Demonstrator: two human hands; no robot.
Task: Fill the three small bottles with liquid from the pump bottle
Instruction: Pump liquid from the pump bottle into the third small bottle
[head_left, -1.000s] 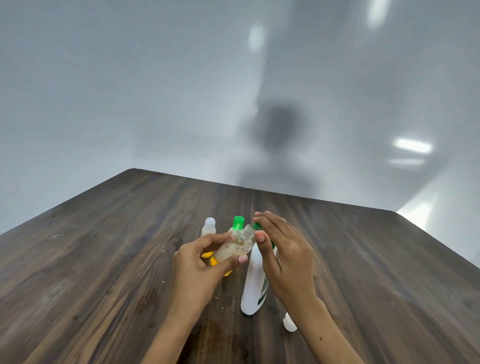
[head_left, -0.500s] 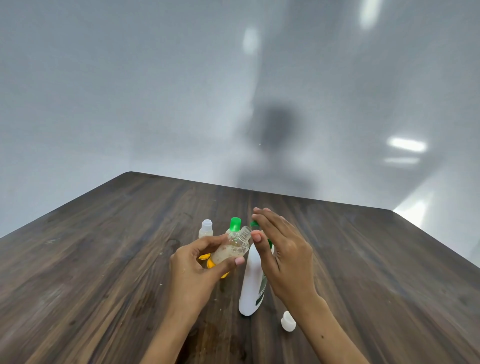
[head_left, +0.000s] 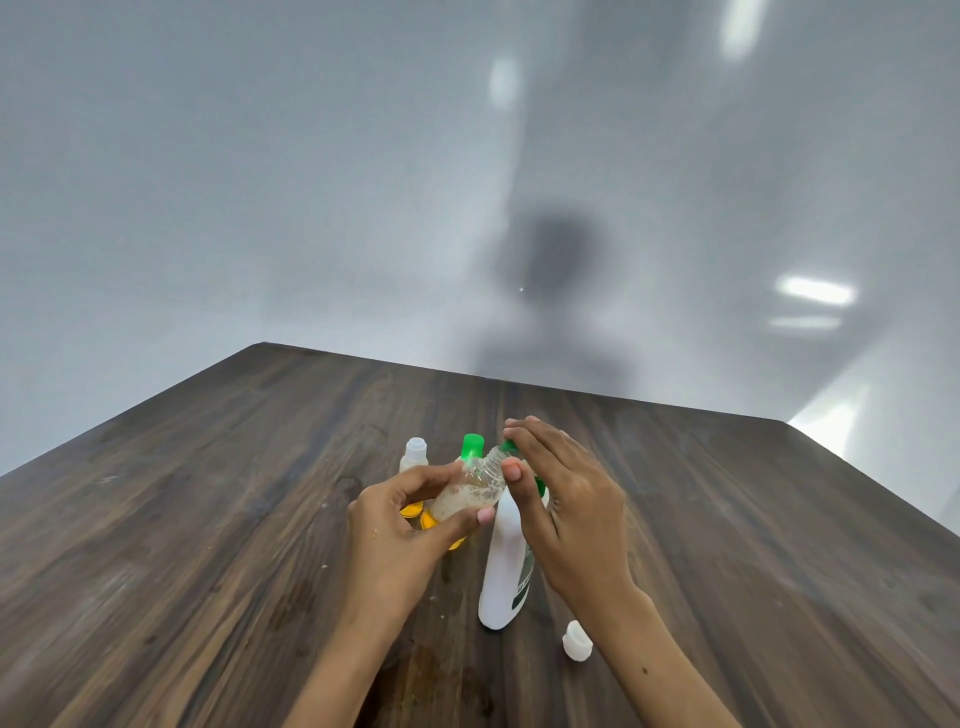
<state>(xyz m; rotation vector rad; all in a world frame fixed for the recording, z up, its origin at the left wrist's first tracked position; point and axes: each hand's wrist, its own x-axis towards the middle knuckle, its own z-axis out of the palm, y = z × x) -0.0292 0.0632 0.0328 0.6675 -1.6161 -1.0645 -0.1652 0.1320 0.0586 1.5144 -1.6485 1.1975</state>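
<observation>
The pump bottle is white, there is just one, and it stands upright near the middle of the dark wood worktop. It is the biggest thing here. Its green pump top peeks out at 12 o'clock from the bottle, partly hidden under the right hand. The right hand lies over the pump top with its fingers held out straight, and its thumb tip sits right at the mouth of a small bottle.

There are two hands. The left hand grips that small clear bottle. The thumb is under it and the other fingers curl over the top. The clear bottle is tilted, and its open mouth points to about 1 o'clock, close up to the pump top. It has pale liquid inside.

I count three small bottles. One is the clear bottle in the left hand. One has a green cap and stands just behind it, at 11 o'clock from the pump bottle. One is a small white-topped bottle, farther over at 10 o'clock. Orange shows low down on the two standing bottles.

There is one small white cap. It lies loose on the worktop at 5 o'clock from the pump bottle, beside the right wrist.
</observation>
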